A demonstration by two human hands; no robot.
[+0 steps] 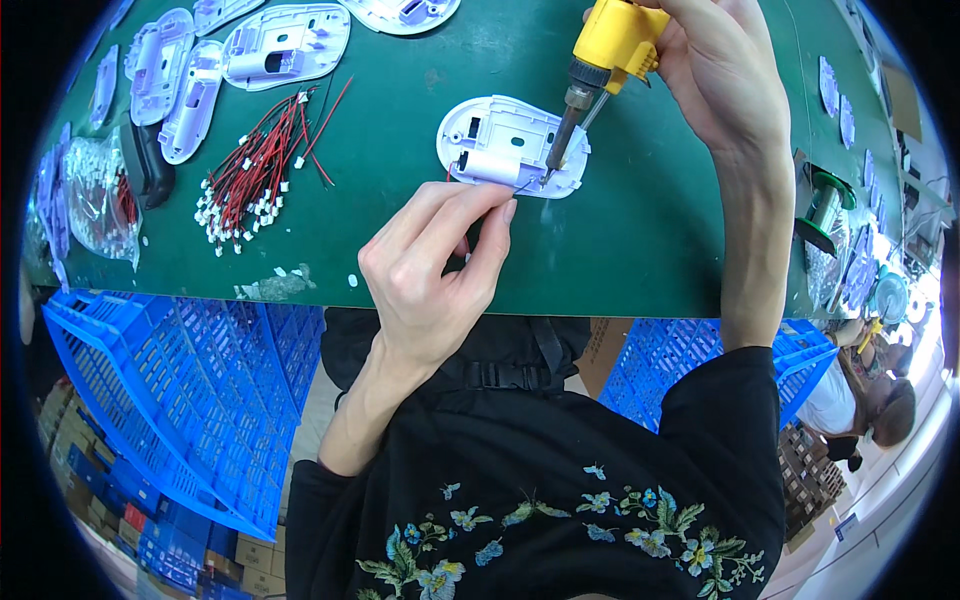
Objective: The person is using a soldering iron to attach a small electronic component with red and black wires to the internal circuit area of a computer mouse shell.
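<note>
On the green table lies a white oval plastic housing (pixel 513 128) with moulded ribs and a battery compartment. My right hand (pixel 715 70) grips a yellow soldering gun (pixel 620 45) from above, its metal tip slanting down to the near right edge of the housing. My left hand (pixel 430 250) pinches at the housing's near edge, close to that tip. A thin wire seems to run from its fingertips, and a bit of red wire shows beside the battery compartment. The exact contact between tip and wire is too small to tell.
A pile of red and black wires with white connectors (pixel 250 190) lies to the left. Several similar housings (pixel 287 45) sit at the back left, near a black handle-like object (pixel 150 165). At right stands a solder wire spool (pixel 828 210). Blue crates (pixel 180 390) flank me below the table.
</note>
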